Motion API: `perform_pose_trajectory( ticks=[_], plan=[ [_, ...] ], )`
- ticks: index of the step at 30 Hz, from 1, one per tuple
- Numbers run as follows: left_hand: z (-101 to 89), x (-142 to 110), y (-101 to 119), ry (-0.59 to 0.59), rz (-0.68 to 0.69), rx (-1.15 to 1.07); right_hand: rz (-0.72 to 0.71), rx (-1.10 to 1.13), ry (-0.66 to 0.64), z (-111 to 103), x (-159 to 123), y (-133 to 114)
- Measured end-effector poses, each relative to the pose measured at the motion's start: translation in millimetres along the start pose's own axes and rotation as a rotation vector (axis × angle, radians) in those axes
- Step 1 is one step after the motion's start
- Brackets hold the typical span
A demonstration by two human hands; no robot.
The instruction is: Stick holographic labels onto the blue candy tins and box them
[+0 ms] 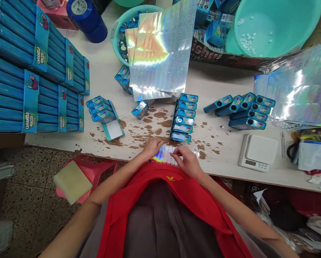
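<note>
A small holographic sticker sheet (166, 154), divided into strips, lies at the table's front edge against my red apron. My left hand (153, 147) is closed at its left side, fingertips on the sheet. Over the middle of the sheet, my right hand (187, 160) has thumb and forefinger pinched together; what lies between them is too small to make out. Just beyond stands a row of small blue boxes (185, 113), the nearer ones with shiny strips on their tops.
Large holographic sheets (160, 53) partly cover a turquoise basin (116, 36). Stacked blue cartons (31, 104) fill the left. More small boxes (250, 111) stand right, near a white scale (258, 152). An open display box (113, 127) holds three boxes. A red stool (96, 172) stands below.
</note>
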State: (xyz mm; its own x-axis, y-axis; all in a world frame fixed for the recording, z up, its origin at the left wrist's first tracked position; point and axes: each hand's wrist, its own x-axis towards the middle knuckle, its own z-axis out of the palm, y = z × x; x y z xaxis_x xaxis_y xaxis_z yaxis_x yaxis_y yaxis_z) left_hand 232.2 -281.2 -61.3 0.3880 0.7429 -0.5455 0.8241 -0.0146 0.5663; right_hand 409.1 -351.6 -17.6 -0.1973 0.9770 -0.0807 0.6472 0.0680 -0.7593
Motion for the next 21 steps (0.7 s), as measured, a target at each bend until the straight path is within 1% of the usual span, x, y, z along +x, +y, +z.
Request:
perform_pose_trajectory(
  ticks=[2,3,4,5,6,7,8,10,13,16,18,19,21],
  plan=[
    [-12.7,-7,6,0.102,0.130,-0.157,0.072,0.112,0.027,-17,5,-9],
    [-19.5,-10,9,0.110,0.218,-0.245,0.100,0.153,0.030,-23,8,-12],
    [-25.8,-12,13,0.074,0.305,-0.318,0.123,0.188,0.030,-29,11,-14],
    [-31.2,-12,17,-0.001,0.365,-0.365,0.143,0.216,0.034,-33,14,-15],
    [-35.6,-11,21,-0.083,0.391,-0.392,0.168,0.239,0.046,-35,18,-15],
    [-38.9,-8,25,-0.154,0.385,-0.410,0.199,0.257,0.067,-37,21,-14],
    [-41.5,-3,28,-0.202,0.361,-0.425,0.237,0.273,0.095,-37,25,-12],
    [-46.5,8,32,-0.233,0.312,-0.433,0.331,0.293,0.187,-35,35,-5],
    [-58.2,30,40,-0.201,0.300,-0.379,0.426,0.245,0.385,-29,54,10],
    [-73.3,53,48,-0.128,0.308,-0.309,0.433,0.171,0.587,-21,77,28],
    [-79.0,69,52,-0.088,0.314,-0.256,0.437,0.143,0.649,-14,90,43],
    [-79.1,76,53,-0.086,0.308,-0.238,0.446,0.131,0.663,-11,95,50],
    [-73.3,88,53,-0.092,0.266,-0.226,0.462,0.109,0.678,-6,100,65]
  ],
)
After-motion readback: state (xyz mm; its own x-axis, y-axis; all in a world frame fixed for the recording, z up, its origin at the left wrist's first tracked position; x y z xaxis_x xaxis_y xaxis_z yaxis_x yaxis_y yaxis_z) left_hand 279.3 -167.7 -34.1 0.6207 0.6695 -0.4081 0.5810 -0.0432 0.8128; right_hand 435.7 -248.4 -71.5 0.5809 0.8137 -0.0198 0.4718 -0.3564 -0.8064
